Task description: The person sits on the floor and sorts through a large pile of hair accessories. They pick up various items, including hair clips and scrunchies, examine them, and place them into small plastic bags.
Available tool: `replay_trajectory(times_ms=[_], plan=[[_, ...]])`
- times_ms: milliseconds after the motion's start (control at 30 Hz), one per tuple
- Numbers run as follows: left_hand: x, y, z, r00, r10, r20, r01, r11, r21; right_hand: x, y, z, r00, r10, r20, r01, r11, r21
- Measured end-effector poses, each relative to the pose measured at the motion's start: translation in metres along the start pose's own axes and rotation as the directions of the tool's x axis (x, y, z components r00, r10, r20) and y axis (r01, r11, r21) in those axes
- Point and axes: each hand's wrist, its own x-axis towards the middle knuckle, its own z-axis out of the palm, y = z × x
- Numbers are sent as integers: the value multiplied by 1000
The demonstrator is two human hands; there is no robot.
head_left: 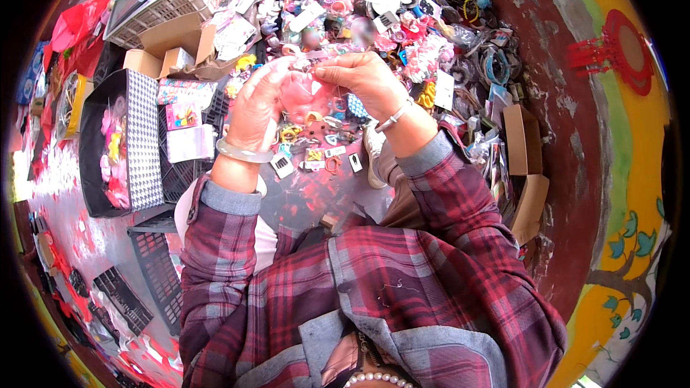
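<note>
Both my hands are raised in front of me around a clear plastic bag with something pink (303,95) inside; its exact contents are hard to make out. My left hand (257,95) wraps the bag's left side, thumb and fingers curled on it. At the bag's top edge, my right hand (365,85) pinches with thumb and forefinger. Below and beyond the bag lies a big pile of hair ties and small accessories (424,57), many in clear packets. A few carded pieces, among them a red hair tie (332,165), lie on the floor nearer me.
On my left stand a black-and-white houndstooth fabric box (144,140) with pink and yellow items, an open cardboard box (172,39), a pale plastic crate (172,3) and a black crate (154,251). Cardboard boxes (523,140) stand at right by the painted wall (575,144).
</note>
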Motion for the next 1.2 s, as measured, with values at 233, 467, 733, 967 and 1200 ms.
replay_trajectory(times_ms=[233,467,733,967,1200], plan=[[-3,3,2,998,-70,7,68,982,174,1,3,-3,999,-37,-7,37,998,50],[-2,8,-9,985,-171,-4,170,974,148,3,5,-3,996,-71,-51,74,995,60],[-3,15,-10,989,-146,-25,147,988,49,0,2,3,994,-94,-53,99,991,94],[-11,29,-22,978,-205,-36,205,979,14,-5,2,16,981,-185,-59,187,981,47],[-20,38,-32,986,-163,-36,166,980,109,-9,2,29,982,-184,-39,181,981,-76]])
